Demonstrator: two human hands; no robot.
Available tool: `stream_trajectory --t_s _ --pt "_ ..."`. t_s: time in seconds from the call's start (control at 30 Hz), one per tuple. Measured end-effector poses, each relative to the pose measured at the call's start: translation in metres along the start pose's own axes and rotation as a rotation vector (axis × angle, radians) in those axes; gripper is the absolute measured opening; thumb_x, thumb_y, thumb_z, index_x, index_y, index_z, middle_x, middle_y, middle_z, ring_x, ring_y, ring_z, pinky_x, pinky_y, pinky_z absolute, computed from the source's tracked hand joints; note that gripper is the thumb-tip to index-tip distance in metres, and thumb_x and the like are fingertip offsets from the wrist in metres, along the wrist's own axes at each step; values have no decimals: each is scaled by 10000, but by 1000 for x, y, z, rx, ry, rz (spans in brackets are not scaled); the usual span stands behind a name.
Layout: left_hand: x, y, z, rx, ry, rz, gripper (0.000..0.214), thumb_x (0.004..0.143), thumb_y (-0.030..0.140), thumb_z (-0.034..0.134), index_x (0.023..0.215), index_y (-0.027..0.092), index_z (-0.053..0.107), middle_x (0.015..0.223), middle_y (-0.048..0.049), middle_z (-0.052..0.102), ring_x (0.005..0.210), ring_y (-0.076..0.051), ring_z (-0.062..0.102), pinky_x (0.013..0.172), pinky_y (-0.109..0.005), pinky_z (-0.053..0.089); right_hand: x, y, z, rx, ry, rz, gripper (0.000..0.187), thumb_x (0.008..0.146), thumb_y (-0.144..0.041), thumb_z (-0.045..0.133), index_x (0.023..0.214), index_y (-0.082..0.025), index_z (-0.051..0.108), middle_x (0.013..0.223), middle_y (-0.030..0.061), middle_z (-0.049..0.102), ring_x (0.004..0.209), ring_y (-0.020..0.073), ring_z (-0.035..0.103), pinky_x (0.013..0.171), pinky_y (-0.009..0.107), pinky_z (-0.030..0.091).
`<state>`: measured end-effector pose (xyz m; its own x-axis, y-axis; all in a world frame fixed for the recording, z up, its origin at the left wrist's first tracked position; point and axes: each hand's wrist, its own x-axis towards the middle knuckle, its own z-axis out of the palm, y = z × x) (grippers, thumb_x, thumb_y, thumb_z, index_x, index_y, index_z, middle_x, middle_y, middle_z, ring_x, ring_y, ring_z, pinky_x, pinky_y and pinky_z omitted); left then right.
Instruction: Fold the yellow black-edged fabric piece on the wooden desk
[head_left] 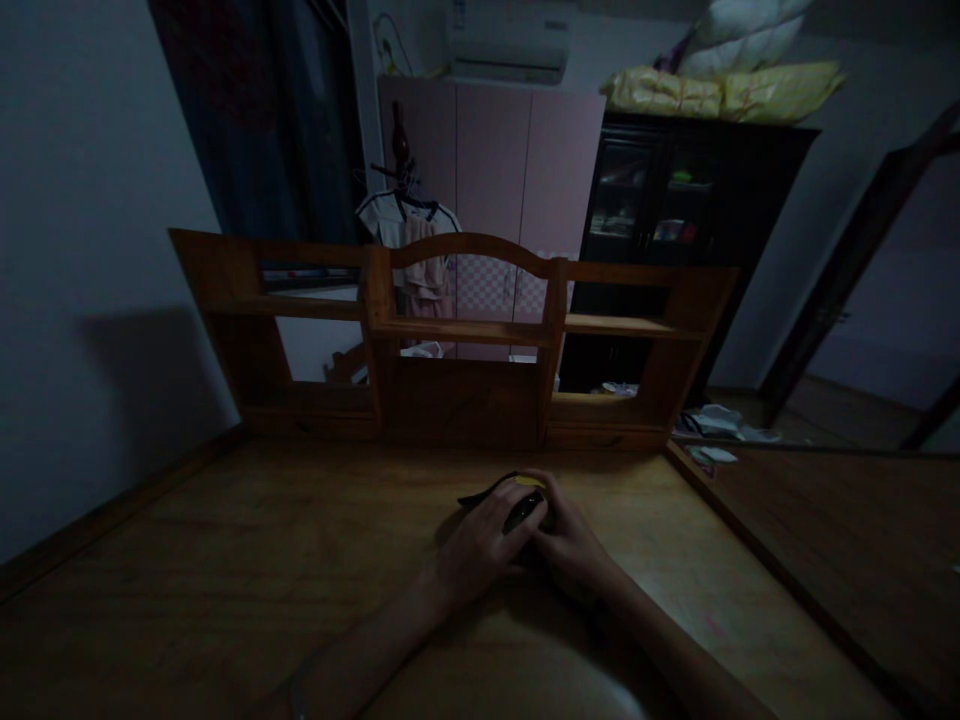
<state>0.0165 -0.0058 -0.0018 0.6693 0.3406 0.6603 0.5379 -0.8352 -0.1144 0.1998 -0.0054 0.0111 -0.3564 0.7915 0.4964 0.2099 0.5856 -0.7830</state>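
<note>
Both my hands rest together on the wooden desk, just in front of its shelf unit. My left hand and my right hand are curled round a small dark object with a yellow part. The light is dim, so I cannot make out what the object is. A thin dark piece sticks out from it to the left.
A low wooden shelf unit stands along the desk's far edge. Behind it are a pink wardrobe, hanging clothes, a dark glass-door cabinet with bundles on top, and an air conditioner. Papers lie on the floor at right.
</note>
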Motion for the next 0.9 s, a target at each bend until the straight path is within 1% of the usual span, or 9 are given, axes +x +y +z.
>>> stream_trajectory --t_s 0.1,0.17,0.23,0.37,0.5,0.6,0.7,0.8,0.9 --pt "0 1 -1 -14 -26 -32 836 752 285 796 1440 138 344 1438 -200 380 1370 -356 334 1073 -509 425 0 2 0 -10 19 -1 521 814 -138 598 1301 -244 448 1258 55 577 1182 220 542 1037 368 413" --pt "0 2 -1 -29 -30 -42 866 736 271 809 1448 154 330 1452 -196 370 1373 -359 331 1072 -517 423 0 4 0 -18 18 -1 512 817 -140 593 1297 -246 449 1258 52 576 1185 220 540 1040 368 410" --pt "0 1 0 -46 -30 -39 879 737 294 808 1454 159 318 1440 -198 383 1365 -362 344 1072 -529 418 0 4 0 -27 6 2 514 825 -153 593 1307 -247 441 1261 51 574 1184 218 540 1037 364 412" --pt "0 1 1 -36 -33 -38 870 734 293 811 1446 152 330 1402 -195 413 1349 -360 364 1075 -532 409 -2 2 1 -52 -12 -11 528 844 -190 589 1341 -241 416 1302 65 550 1208 222 526 1052 366 402" --pt "1 2 -3 6 -13 -46 784 774 322 774 1424 172 364 1369 -184 446 1325 -344 400 1047 -527 442 -4 1 4 -63 -9 7 560 850 -219 599 1368 -235 386 1328 83 537 1217 233 523 1055 377 405" --pt "3 3 -5 4 4 -38 726 822 374 720 1424 177 365 1369 -180 449 1331 -337 395 1051 -531 437 -5 1 4 -70 3 16 486 867 -244 597 1323 -234 427 1283 75 571 1177 230 551 1020 364 433" --pt "4 3 -6 -18 19 -30 687 852 390 682 1424 184 362 1377 -175 445 1334 -328 396 1060 -536 426 -4 2 3 -83 24 -6 392 879 -250 591 1259 -235 495 1236 63 610 1139 229 577 979 344 458" --pt "3 2 -5 -27 8 -41 697 843 383 695 1422 181 363 1385 -173 437 1338 -324 392 1073 -519 414 -1 2 -1 -108 62 -25 336 868 -225 598 1202 -230 569 1211 59 637 1131 234 587 982 349 454" --pt "2 1 -3 -39 -6 -63 734 818 371 726 1425 189 355 1393 -174 426 1334 -332 396 1070 -519 413 2 3 -2 -112 59 8 311 881 -241 585 1191 -225 608 1193 61 661 1108 241 608 958 362 473"
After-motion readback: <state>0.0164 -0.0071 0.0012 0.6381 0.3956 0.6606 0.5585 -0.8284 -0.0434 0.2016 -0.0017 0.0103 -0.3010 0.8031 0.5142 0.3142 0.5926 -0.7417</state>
